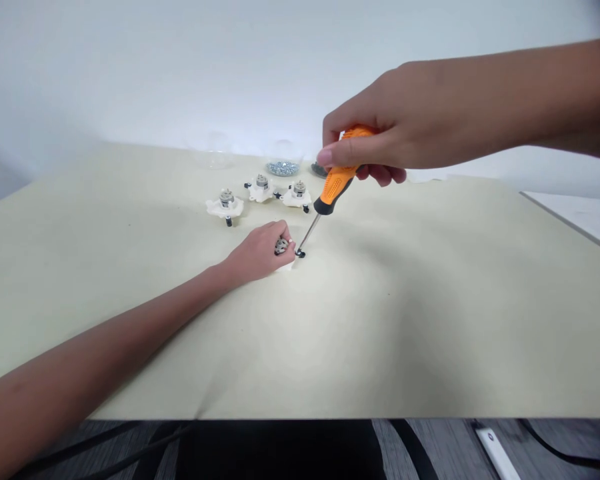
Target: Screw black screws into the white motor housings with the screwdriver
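My right hand (375, 140) is closed around the orange and black handle of a screwdriver (336, 183). The screwdriver tilts down to the left, and its tip meets a small black part (301, 253) at the edge of a motor assembly. My left hand (263, 250) pinches that motor assembly (281, 246) against the table. Its round metal motor shows between my fingers, with a bit of white plastic base below; the rest is hidden by the hand.
Behind my left hand stand three similar white plastic assemblies with motors (227, 200), (261, 188), (299, 193). Farther back, a clear container (283, 168) holds small silvery screws. Another container with dark pieces (319, 169) is partly covered by my right hand. A wall closes off the table's (430, 320) back.
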`<control>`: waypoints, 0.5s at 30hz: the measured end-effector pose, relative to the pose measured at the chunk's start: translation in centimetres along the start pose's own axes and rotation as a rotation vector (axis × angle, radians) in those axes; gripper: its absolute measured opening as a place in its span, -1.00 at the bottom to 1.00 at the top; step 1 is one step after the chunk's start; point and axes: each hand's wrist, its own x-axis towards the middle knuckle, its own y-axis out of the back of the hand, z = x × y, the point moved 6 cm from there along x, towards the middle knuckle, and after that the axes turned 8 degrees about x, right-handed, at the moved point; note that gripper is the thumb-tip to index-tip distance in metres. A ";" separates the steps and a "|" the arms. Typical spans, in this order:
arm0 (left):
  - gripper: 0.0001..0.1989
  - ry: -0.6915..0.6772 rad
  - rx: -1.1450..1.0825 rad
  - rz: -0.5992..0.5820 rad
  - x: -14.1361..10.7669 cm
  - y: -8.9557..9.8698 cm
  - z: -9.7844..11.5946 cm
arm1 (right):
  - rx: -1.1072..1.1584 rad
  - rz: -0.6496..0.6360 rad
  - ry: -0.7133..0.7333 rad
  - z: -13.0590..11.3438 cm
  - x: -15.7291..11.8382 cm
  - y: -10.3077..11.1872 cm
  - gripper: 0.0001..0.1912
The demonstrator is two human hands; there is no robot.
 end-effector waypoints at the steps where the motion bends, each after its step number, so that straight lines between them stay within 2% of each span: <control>1: -0.91 -0.002 -0.003 0.001 0.0 0.0 0.0 | 0.024 0.003 -0.005 -0.2 -0.3 -0.1 -0.47; 2: -0.91 -0.003 -0.005 0.004 0.0 0.0 0.0 | 0.038 0.003 -0.024 -0.6 -0.6 -0.2 -0.55; 5: -0.91 -0.008 -0.017 0.004 0.0 0.0 0.0 | 0.040 0.048 -0.226 -1.3 -1.4 -0.2 -0.73; 7: -0.91 -0.011 -0.026 0.004 0.0 0.0 0.0 | 0.061 0.079 -0.322 -1.5 -1.7 -0.1 -0.74; 12: -0.90 -0.009 -0.026 0.004 0.0 0.0 -0.1 | 0.056 0.048 -0.270 -0.1 -1.5 -0.6 -0.66; 15: -0.91 -0.017 -0.026 0.006 0.0 0.0 0.0 | 0.006 0.051 -0.210 1.2 -1.6 -0.7 -0.72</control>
